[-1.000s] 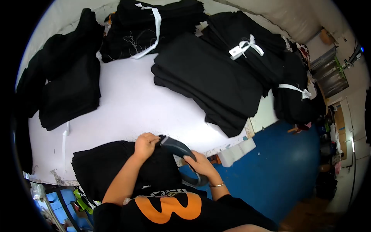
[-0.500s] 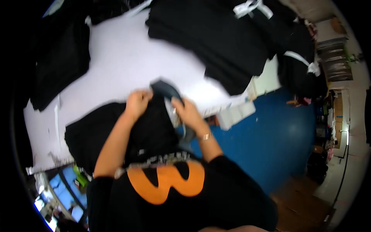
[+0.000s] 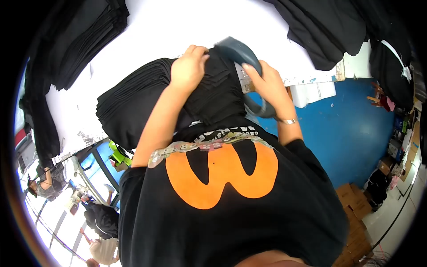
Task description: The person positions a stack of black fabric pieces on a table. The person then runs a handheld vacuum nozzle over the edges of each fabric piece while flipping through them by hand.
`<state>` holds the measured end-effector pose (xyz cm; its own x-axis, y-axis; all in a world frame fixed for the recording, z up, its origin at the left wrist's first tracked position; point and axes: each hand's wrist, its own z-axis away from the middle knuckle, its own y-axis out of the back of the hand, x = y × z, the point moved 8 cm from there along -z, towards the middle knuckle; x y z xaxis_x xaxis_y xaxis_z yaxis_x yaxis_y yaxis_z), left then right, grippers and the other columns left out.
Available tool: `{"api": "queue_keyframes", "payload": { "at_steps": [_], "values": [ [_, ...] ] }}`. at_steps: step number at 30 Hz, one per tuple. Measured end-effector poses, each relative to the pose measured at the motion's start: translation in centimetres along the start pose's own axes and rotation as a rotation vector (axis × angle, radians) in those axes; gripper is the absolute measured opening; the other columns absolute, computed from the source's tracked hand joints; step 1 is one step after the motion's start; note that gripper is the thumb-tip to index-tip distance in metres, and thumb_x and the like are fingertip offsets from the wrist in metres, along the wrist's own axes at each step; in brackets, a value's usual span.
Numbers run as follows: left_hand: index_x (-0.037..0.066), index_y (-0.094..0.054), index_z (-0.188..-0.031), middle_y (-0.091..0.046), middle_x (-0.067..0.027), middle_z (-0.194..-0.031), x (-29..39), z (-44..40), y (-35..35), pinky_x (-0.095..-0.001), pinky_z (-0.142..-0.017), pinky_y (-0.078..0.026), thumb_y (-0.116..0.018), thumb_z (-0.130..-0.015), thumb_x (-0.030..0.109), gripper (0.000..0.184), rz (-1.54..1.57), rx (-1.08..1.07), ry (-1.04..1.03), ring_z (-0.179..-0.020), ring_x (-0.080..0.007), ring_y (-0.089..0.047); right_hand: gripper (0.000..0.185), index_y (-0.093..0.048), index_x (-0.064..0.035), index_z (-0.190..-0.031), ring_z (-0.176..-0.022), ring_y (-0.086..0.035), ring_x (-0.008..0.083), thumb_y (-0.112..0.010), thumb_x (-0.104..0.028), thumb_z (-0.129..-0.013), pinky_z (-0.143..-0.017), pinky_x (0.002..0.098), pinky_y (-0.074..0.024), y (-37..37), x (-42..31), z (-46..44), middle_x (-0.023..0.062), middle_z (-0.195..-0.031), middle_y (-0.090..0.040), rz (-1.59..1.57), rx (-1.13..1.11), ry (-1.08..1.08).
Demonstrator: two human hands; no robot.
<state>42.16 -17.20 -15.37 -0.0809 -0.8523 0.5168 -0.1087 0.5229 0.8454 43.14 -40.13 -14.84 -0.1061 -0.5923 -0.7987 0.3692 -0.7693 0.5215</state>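
My left hand is closed, fingertips pinched together at the top edge of a stack of folded black cloth, near the table's front edge. What it pinches is too small to make out. My right hand, with a metal band on the wrist, is wrapped round a dark grey curved strip. One wide end of the strip lies over the cloth's upper right corner; the other end loops below my right hand beside the cloth.
Black cloth stacks lie on the white table at the upper left and upper right. A white block is at the table's edge above the blue floor. Cardboard lies lower right. People are at lower left.
The view has tilted down and shifted, so the table and both hands appear higher and further right. Both hands keep their places at the cloth and the grey strip.
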Motion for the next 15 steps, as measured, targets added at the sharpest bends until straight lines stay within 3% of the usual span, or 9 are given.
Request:
{"api": "queue_keyframes", "payload": {
  "at_steps": [1, 4, 7, 15],
  "values": [
    [0.01, -0.068, -0.108, -0.065, -0.0097, -0.11, 0.0, -0.1, -0.7, -0.0428, -0.074, -0.057, -0.069, -0.091, 0.023, 0.022, -0.041, 0.012, 0.0, -0.087, -0.0333, -0.069, 0.058, -0.064, 0.0055, -0.093, -0.067, -0.067, 0.0351, -0.061, -0.052, -0.096, -0.065, 0.0401, -0.0518, 0.4, 0.9, 1.3, 0.0218, -0.069, -0.064, 0.041, -0.034, -0.015],
    [0.012, -0.07, -0.109, -0.064, -0.006, -0.109, 0.4, -0.4, -1.7, -0.0389, -0.075, -0.057, -0.079, -0.083, 0.027, 0.03, -0.041, -0.036, -0.004, -0.087, -0.0289, -0.069, 0.06, -0.063, 0.0051, -0.091, -0.067, -0.067, 0.0389, -0.06, -0.054, -0.096, -0.063, 0.0423, -0.0521, 0.5, 1.3, 2.8, 0.0236, -0.068, -0.064, 0.109, -0.113, -0.053],
    [0.013, -0.07, -0.104, -0.062, -0.0051, -0.103, 0.1, -0.8, -1.8, -0.0377, -0.072, -0.056, -0.082, -0.08, 0.028, 0.031, -0.005, -0.023, 0.022, -0.085, -0.0268, -0.067, 0.061, -0.061, 0.0039, -0.087, -0.069, -0.066, 0.0445, -0.059, -0.057, -0.096, -0.064, 0.0476, -0.0523, -0.6, -0.3, 0.6, 0.0264, -0.069, -0.065, 0.18, 0.056, 0.049],
    [0.01, -0.068, -0.088, -0.058, -0.008, -0.101, 0.0, -1.3, -1.8, -0.0412, -0.075, -0.055, -0.086, -0.074, 0.027, 0.029, -0.035, -0.076, 0.067, -0.086, -0.0298, -0.066, 0.062, -0.062, 0.0059, -0.095, -0.071, -0.068, 0.0437, -0.06, -0.056, -0.095, -0.065, 0.0473, -0.0538, -0.1, -0.3, 3.5, 0.0266, -0.071, -0.066, 0.306, 0.028, 0.016]
  ]
}}
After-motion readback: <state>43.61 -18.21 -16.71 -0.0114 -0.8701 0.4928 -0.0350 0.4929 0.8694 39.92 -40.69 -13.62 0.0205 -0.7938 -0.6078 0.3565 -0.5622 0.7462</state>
